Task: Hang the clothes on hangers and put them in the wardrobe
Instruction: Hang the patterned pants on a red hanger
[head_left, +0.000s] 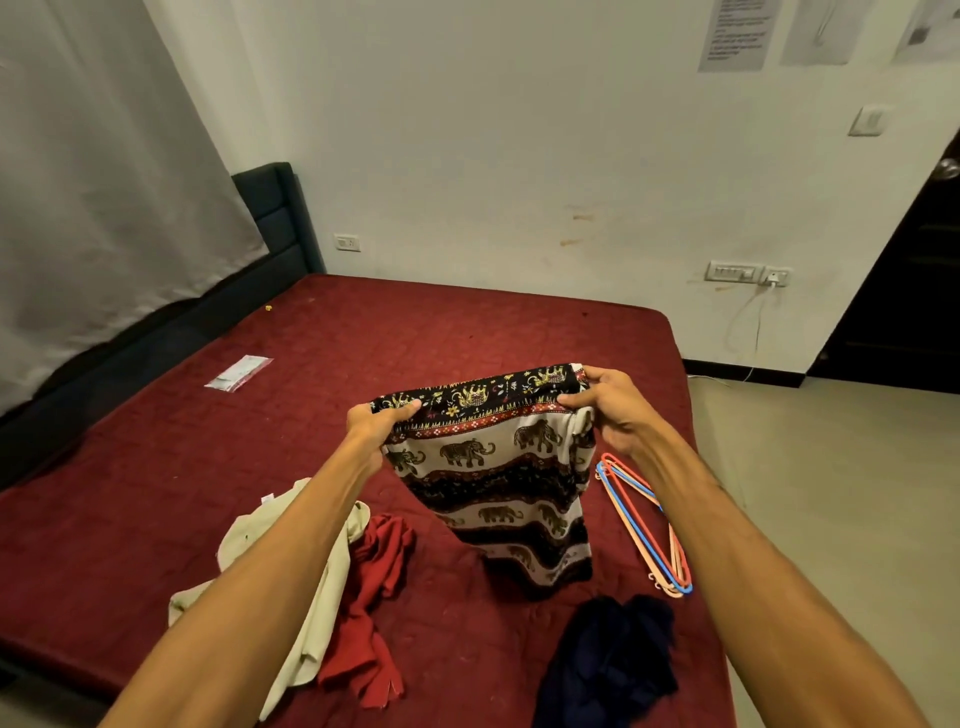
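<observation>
An elephant-print garment (498, 467) in black, white and red hangs above the bed, held up by its top edge. My left hand (371, 423) grips its left corner and my right hand (610, 402) pinches its right corner. Its lower end touches the red mattress (260, 441). Several plastic hangers (647, 525) in red, blue and peach lie on the mattress just right of the garment, partly behind my right forearm. A cream garment (311, 597), a red garment (374, 587) and a dark navy garment (608, 660) lie crumpled on the near part of the bed.
A small plastic packet (239, 371) lies on the far left of the mattress. A dark headboard (278, 218) and a grey curtain (104, 197) stand at the left. A dark door (909, 280) is at the right, with tiled floor (810, 467) beside the bed.
</observation>
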